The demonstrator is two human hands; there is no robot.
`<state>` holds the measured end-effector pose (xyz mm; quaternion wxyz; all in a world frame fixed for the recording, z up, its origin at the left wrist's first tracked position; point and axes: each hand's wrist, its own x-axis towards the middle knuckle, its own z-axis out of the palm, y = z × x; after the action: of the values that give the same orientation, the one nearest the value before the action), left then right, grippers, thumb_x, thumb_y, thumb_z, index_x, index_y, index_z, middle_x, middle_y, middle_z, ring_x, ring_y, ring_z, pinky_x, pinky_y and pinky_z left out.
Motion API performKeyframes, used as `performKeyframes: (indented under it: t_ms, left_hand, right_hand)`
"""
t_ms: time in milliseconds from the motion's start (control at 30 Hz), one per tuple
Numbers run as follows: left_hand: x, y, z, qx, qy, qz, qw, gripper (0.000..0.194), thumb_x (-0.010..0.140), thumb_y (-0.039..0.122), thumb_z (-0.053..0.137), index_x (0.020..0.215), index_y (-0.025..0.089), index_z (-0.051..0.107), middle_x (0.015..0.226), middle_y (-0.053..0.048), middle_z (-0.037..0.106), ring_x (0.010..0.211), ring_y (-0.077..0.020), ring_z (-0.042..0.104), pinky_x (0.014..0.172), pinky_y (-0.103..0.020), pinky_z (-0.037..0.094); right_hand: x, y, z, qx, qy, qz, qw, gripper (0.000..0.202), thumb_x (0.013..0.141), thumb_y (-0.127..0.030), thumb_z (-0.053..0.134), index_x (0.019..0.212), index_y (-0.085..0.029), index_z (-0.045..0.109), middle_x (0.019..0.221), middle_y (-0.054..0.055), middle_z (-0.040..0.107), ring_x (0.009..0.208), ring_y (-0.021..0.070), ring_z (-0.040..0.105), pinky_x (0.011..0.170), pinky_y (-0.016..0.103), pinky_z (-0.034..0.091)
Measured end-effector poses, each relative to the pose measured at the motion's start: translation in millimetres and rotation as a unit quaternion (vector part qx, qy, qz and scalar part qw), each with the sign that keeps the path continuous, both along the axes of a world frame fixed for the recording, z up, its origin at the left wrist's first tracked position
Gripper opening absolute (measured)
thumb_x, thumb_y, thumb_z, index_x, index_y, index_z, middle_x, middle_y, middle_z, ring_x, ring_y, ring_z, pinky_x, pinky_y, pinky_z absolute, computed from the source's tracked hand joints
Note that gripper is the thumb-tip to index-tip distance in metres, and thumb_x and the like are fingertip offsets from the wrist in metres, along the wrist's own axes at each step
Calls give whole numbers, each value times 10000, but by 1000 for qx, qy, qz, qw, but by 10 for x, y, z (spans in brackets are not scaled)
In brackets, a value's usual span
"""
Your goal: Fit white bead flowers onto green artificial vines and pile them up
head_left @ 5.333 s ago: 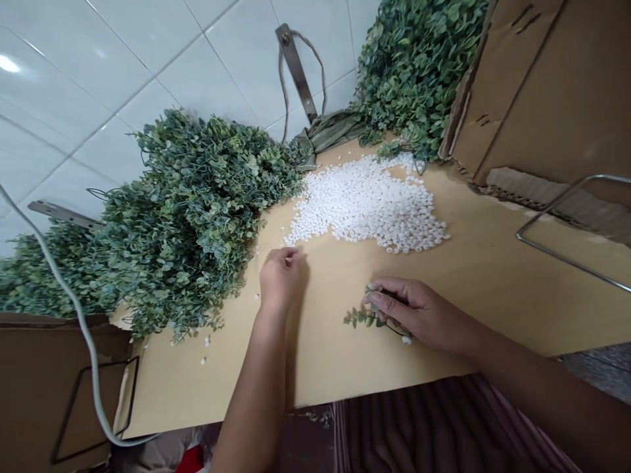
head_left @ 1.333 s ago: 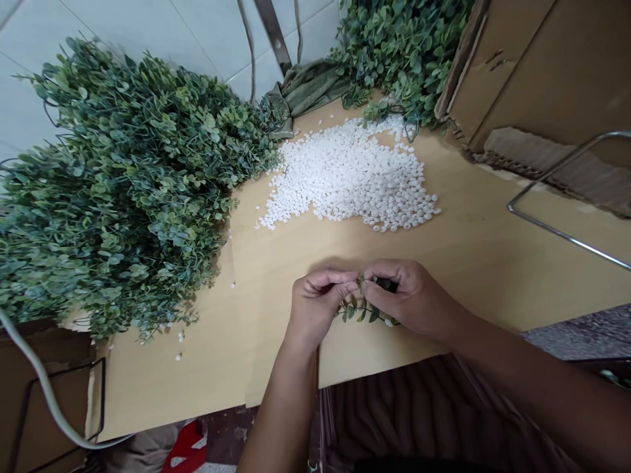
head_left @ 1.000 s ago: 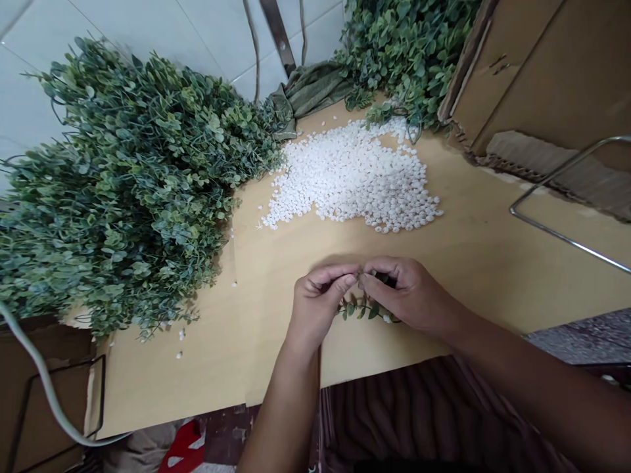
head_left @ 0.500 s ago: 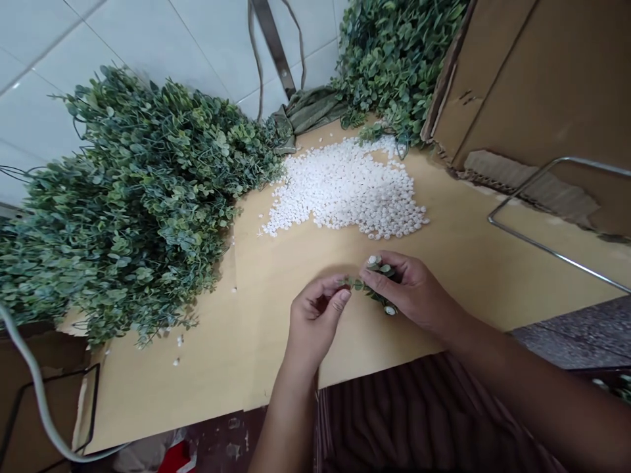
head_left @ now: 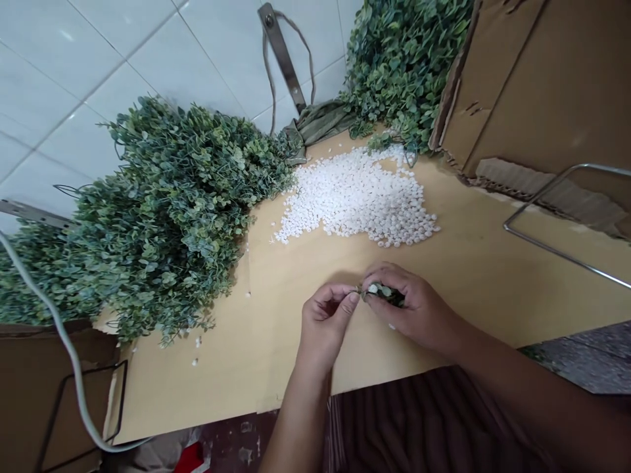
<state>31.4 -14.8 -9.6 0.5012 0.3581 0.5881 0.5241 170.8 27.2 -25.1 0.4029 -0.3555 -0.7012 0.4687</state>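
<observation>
Above the front part of the tan board [head_left: 286,355], my two hands meet around a small artificial leaf sprig [head_left: 393,295] with white caps on it. My right hand [head_left: 419,309] is wrapped round the leaves, hiding part of them. With thumb and forefinger, my left hand [head_left: 326,318] pinches the sprig's thin end, close to the right fingertips. Just beyond my hands lies a spread of small white plastic caps [head_left: 357,197].
Artificial greenery [head_left: 182,197] is heaped at the left, with another leafy bunch [head_left: 407,66] at the back right. A cardboard box [head_left: 547,92] and bent metal rod [head_left: 562,253] stand at the right. A pale cable [head_left: 54,315] crosses the left side.
My hands have come closer together. My right fingers have closed further over the sprig, covering more of its leaves. The whole view has shifted slightly.
</observation>
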Motion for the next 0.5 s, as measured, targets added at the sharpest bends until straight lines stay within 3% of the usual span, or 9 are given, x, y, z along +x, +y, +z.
performKeyframes:
  t_ms: [200,300,400,500]
  left_hand:
    - [-177,183,118,-21,74,-82,994,170,590,270,752,684,151,677,634,-11,650,604,-110,560,616,-230,448]
    - [-434,393,138,0,208,-37,978,125,637,246,697,701,141,676,688,-33,665,630,-127,564,618,-242,440]
    - [-736,626,85,-5,388,75,918,146,693,223,625,798,137,678,771,-47,667,657,-138,565,636,-255,440]
    - [-952,798,-5,-28,522,99,847,202,719,245,597,881,161,685,848,-54,656,670,-156,574,669,-285,446]
  right_hand:
    - [10,-30,6,-51,-36,-12,998,136,788,-231,468,686,-168,532,601,-5,481,574,135,490,537,241,388]
    - [2,-38,-27,-33,-35,-28,998,109,776,-215,476,703,-162,538,664,22,544,633,149,534,586,247,417]
    - [12,-36,-44,-23,-30,-19,999,131,789,-219,467,717,-156,556,698,40,570,648,154,547,595,249,428]
    - [17,-26,-43,-22,-41,-8,999,154,795,-223,462,710,-155,570,693,48,577,652,169,554,591,263,430]
